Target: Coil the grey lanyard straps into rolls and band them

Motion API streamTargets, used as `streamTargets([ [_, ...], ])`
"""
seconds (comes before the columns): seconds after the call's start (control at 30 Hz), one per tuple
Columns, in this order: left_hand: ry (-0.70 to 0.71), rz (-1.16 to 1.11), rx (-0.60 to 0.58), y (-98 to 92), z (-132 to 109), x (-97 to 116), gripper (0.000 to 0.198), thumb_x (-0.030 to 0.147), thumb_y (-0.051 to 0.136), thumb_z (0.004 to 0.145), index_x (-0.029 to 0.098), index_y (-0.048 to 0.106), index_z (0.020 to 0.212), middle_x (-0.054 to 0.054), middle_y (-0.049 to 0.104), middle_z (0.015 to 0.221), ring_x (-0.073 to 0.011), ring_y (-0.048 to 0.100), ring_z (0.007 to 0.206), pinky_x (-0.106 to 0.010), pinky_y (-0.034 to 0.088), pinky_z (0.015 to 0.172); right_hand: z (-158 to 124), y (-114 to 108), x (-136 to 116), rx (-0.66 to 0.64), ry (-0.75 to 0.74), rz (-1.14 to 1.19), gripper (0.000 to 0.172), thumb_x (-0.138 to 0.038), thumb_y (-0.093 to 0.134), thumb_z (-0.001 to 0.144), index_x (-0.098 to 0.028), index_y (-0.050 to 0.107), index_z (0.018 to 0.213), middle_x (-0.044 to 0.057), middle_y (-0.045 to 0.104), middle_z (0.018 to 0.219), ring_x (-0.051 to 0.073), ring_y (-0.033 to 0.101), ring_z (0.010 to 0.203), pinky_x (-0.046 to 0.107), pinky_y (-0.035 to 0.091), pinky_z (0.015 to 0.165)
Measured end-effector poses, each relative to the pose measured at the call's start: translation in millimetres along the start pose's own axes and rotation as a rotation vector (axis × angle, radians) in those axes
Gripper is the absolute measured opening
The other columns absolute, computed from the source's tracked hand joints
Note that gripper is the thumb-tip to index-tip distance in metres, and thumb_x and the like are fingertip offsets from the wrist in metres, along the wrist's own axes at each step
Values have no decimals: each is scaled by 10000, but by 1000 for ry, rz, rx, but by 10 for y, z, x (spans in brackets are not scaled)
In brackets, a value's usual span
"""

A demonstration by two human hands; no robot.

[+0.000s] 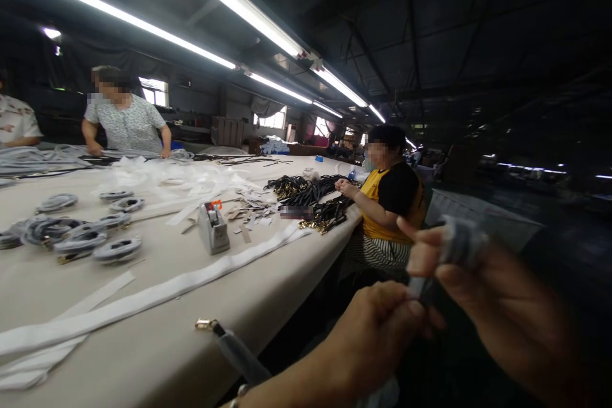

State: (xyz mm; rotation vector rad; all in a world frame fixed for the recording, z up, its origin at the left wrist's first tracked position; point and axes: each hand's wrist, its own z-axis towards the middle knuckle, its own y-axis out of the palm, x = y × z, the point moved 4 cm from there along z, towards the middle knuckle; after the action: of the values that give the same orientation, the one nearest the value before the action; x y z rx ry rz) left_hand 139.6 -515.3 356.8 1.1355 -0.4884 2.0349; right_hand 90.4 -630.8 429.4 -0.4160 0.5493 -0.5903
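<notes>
In front of me at the right, my right hand (507,299) is closed around a small blurred coil of dark strap (461,242) in a whitish translucent wrap. My left hand (377,331) pinches the strap just below that coil, its fingertips close to the right hand's. A wrapped dark strap end (241,357) with a gold-coloured clasp (205,325) lies over the near table edge, beside my left forearm. Whether it joins the coil is hidden by my arm.
On the pale table (268,290) lie several wrapped coils (117,250), a tape dispenser (213,229), a long white strip (191,280) and black straps (310,191) with gold fittings. A co-worker in yellow and black (389,204) sits at the right edge. Others stand behind the table.
</notes>
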Motion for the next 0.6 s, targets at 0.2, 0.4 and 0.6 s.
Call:
streamTargets([
  [0.2, -459, -349, 49, -493, -432, -322, 436, 517, 690, 794, 129, 604, 971, -24, 630, 598, -126, 523, 536, -235, 406, 600, -107, 756, 373, -421, -434, -442, 206, -220, 355, 1038, -157, 550, 1040, 87, 656, 875, 250, 656, 862, 400, 544, 765],
  [0.4, -610, 7, 69, -1276, -984, -715, 605, 495, 822, 668, 176, 573, 1117, 54, 559, 680, -104, 454, 581, -203, 317, 527, -490, 1171, 819, -792, -144, -362, 235, -316, 399, 1018, -172, 535, 891, 56, 606, 835, 214, 581, 765, 349, 456, 734],
  [0.6, -508, 85, -10, -1520, -1005, -1037, 487, 605, 734, 768, 129, 658, 837, 39, 485, 653, -93, 358, 603, -220, 252, 549, -536, 1306, 560, -1065, 370, -4, 452, -458, 328, 1030, -172, 602, 812, -11, 526, 615, 107, 464, 528, 230, 324, 528],
])
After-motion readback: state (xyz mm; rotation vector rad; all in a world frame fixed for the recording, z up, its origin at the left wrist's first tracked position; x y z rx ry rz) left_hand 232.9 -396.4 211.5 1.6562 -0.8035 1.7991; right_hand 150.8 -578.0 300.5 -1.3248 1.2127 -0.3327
